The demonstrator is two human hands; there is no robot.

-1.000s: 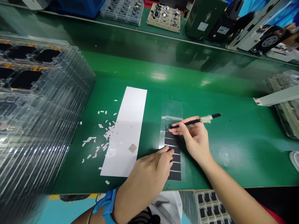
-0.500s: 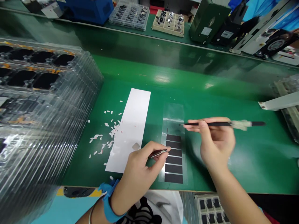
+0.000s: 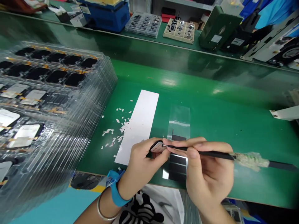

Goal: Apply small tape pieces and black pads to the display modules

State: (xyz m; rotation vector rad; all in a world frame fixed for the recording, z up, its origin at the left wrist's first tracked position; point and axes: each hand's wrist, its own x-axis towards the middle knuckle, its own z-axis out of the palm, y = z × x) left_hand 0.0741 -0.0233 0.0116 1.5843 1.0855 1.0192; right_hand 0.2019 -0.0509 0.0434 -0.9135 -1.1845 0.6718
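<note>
My left hand [image 3: 146,158] pinches a small display module [image 3: 157,147] with a dark edge, its pale side facing up. Between the fingers of my right hand [image 3: 207,168] is a pair of black tweezers [image 3: 210,153], wrapped near the back end in pale tape [image 3: 251,161]. The tweezers' tip meets the module's right part; whether it grips anything there is too small to tell. Under both hands lies a clear sheet [image 3: 179,116] with a row of black rectangular stickers [image 3: 177,168], partly hidden by my fingers. Left of it rests a white paper strip [image 3: 143,115].
Small white scraps [image 3: 123,127] are scattered at the paper's left edge. A tall stack of clear plastic trays [image 3: 93,105] with display modules stands at the left. On the back shelf are a blue box [image 3: 105,17], a beige parts tray [image 3: 179,30] and a green box [image 3: 218,28].
My right hand has moved left and down, bringing the tweezers' tip to the module. My left hand has tilted the module so its pale face shows. The camera view has shifted left.
</note>
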